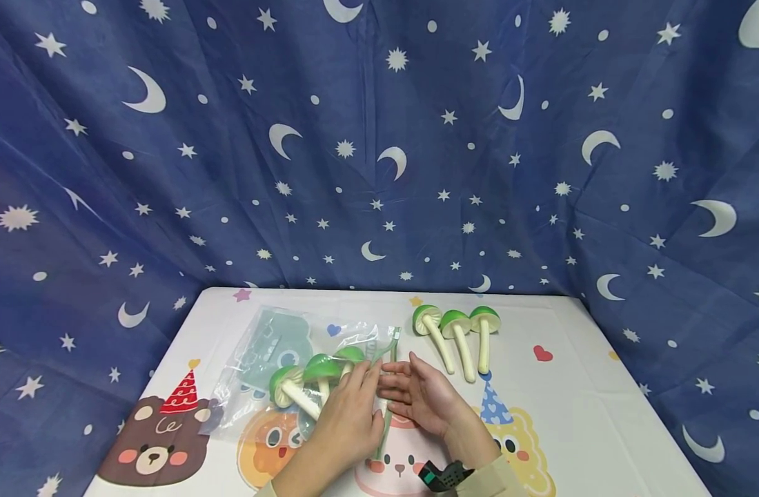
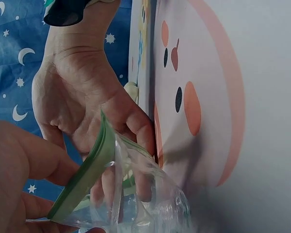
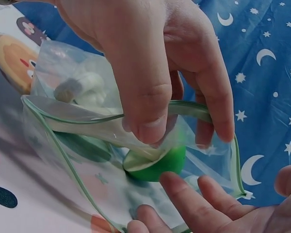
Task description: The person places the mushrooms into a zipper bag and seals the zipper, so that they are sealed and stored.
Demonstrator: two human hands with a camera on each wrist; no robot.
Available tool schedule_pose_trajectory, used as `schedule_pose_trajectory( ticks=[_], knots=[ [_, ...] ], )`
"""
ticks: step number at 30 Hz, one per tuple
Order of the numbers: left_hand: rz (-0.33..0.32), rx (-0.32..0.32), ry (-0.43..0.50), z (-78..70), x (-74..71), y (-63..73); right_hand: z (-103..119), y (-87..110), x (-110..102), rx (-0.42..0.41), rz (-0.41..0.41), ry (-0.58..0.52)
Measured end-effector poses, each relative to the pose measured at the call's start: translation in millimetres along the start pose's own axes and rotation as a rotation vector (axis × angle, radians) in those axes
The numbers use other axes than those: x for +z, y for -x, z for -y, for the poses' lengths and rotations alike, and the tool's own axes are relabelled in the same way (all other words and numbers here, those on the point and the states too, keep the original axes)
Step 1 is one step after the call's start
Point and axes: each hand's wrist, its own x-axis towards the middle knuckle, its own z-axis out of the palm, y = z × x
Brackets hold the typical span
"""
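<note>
A clear zip bag (image 1: 243,386) with a green zip edge lies on the table, holding three green-capped toy mushrooms (image 1: 321,368). My left hand (image 1: 351,411) pinches the bag's upper rim at its mouth; in the right wrist view its thumb lies over a green mushroom cap (image 3: 157,165). The mouth gapes toward my right hand (image 1: 426,400). That hand has its palm turned to the bag and its fingers extended, fingertips overlapping the opening in the right wrist view. In the left wrist view, the right hand's fingers (image 2: 136,182) show through the clear plastic.
Three more green-capped mushrooms (image 1: 459,328) lie side by side on the table beyond my right hand. The white table cover (image 1: 572,414) has printed cartoon animals. A blue curtain (image 1: 417,172) with moons and stars stands behind the table.
</note>
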Motion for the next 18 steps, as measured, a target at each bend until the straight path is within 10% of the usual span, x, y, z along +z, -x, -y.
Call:
schedule_pose_trajectory(
  ticks=[18],
  knots=[
    [0.019, -0.024, 0.005, 1.0, 2.0, -2.4, 9, 10.4, -12, 0.014, -0.059, 0.015]
  ],
)
